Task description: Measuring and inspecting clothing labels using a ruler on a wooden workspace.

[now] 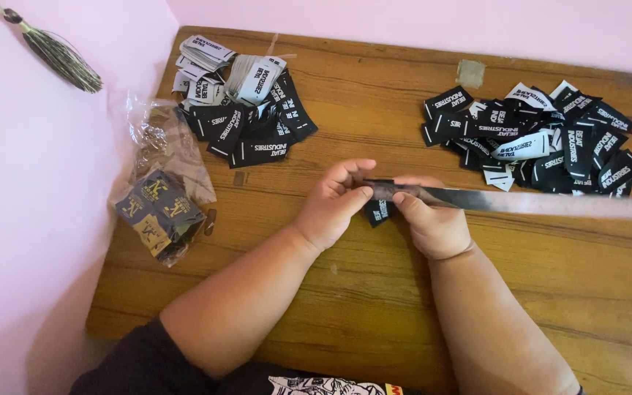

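Centrally, the left hand (pixel 334 205) and the right hand (pixel 431 219) meet above a worn brown wooden desk (pixel 345 292), fingertips almost touching. Both hands are closed in a narrow pinch on a small black woven fabric label with white lettering (pixel 377 210), which hangs just below the thumbs and between the two hands. A long flat grey metal blade (pixel 535 202) lies across the label; its near end sits under the fingers of both hands, and it runs out past the right hand to the picture's edge. Beyond the right hand, well apart, lies a loose heap of black and white fabric labels (pixel 543 139). Beyond the left hand, further up the desk, is a second heap of similar labels, some in stacked bundles (pixel 243 102). Outward of the left hand, at the desk's edge, a crumpled clear plastic bag (pixel 162 139) rests against a bundle of dark labels with gold motifs (pixel 159 213). A pale pink wall (pixel 31 219) borders that side, with a dark tassel (pixel 60 55) hanging on it.
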